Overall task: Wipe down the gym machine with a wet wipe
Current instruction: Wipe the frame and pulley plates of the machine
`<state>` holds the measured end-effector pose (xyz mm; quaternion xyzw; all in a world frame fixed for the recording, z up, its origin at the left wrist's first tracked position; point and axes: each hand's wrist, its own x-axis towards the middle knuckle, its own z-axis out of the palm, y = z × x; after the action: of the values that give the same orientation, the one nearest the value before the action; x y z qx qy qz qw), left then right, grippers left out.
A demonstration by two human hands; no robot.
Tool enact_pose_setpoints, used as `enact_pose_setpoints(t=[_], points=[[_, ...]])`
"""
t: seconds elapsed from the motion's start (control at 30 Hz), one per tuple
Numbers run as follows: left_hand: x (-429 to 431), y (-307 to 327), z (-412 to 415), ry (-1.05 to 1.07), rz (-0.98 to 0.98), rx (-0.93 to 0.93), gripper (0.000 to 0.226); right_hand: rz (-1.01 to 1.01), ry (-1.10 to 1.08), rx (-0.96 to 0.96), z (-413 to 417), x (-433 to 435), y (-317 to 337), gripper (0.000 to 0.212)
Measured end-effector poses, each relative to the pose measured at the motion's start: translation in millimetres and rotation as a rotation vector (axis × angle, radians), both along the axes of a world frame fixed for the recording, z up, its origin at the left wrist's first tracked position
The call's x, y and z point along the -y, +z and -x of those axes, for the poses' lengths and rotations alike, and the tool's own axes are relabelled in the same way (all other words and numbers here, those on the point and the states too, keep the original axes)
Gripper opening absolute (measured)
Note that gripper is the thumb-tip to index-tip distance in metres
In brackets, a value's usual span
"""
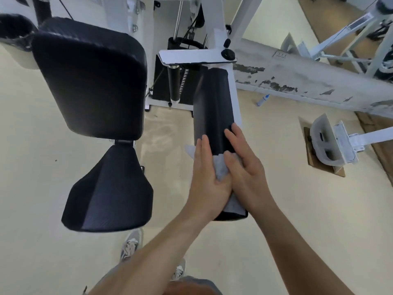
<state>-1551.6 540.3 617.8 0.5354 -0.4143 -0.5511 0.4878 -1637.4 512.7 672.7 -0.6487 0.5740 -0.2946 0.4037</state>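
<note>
Nearest the camera, two bare forearms reach forward over a pair of grey shoes (130, 245) standing on the pale floor (38, 171). Both hands meet at the near end of the black arm pad (212, 107), a long padded roll angled away from the viewer. The wet wipe (221, 169) is bunched between the hands on top of that pad, with one end trailing down the pad's near end and a corner showing past the left fingers. The left hand (205, 173) lies along the pad's left side, grip released, fingers straight and pressing the wipe to the padding. The right hand (244, 165) lies along the right side, fingers likewise straight and flat on the pad; its thumb bends onto the wipe, apparently pressing rather than pinching, though the overlap makes this uncertain. To the left, apart from the pad, are the machine's black seat (110, 188) and, beyond it, the black backrest (89, 81). Farther on, the pad joins a white frame (197, 56) carrying a black knob (228, 54), with the weight stack (187, 81) behind. A small bottle (262, 100) lies on the floor near a wall base with peeling paint (297, 81).
</note>
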Motion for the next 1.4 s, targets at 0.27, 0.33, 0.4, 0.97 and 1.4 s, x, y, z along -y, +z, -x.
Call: enact_pose_setpoints(t=[0.27,0.33,0.4,0.97,1.4], points=[[-41.4,3.6,10.8,0.099,-0.092,-0.253,0.062,0.436,0.585,-0.612,27.6,-29.7,4.4,0.045],[-40.3,0.9,2.7,0.176,-0.144,-0.348,0.049,0.574,0.697,-0.732,31.2,-25.8,9.7,0.044],[-42.7,-6.6,-6.2,0.317,-0.155,-0.610,0.047,0.647,0.777,-0.794,32.5,-13.8,16.5,0.039],[-76.4,-75.0,-27.3,0.445,-0.372,-0.302,0.043,-0.001,1.765,-1.844,-81.4,42.2,-30.7,0.077],[-53.9,-55.3,-37.8,0.344,-0.208,-0.265,0.038,0.172,1.711,-1.517,-77.2,32.8,19.9,0.052]])
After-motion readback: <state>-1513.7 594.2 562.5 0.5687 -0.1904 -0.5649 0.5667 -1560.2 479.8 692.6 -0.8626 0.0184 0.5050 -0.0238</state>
